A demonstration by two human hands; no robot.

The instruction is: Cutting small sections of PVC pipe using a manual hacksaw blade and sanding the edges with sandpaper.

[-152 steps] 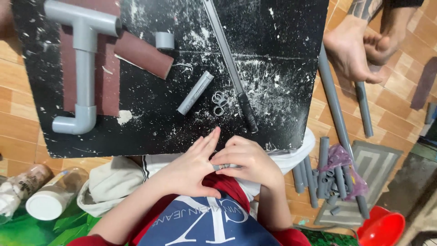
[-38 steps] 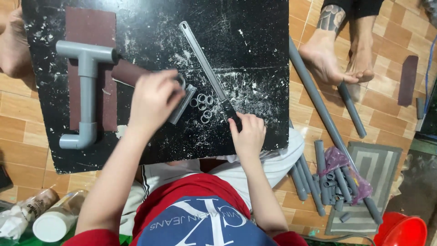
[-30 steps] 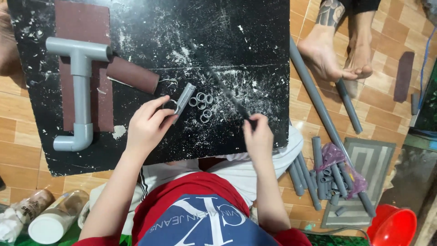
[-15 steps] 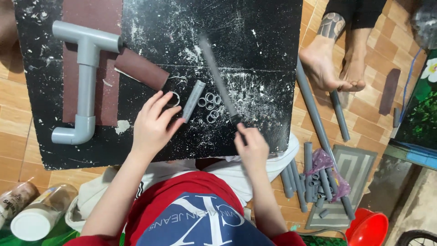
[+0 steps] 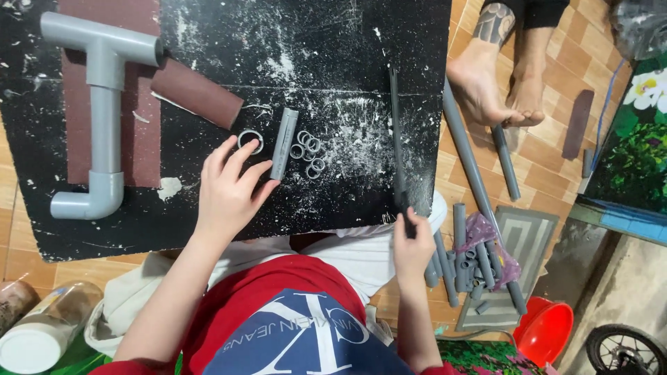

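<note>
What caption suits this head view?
Left hand touches a short grey pipe piece; right hand grips a hacksaw.

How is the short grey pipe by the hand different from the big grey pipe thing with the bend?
The short grey pipe is one thin, straight piece; the big bent pipe assembly is several thick pieces joined with a tee and an elbow. The short pipe lies on the bare black board beside the left hand; the assembly lies on dark red sandpaper, away from both hands. Both are grey plastic.
</note>
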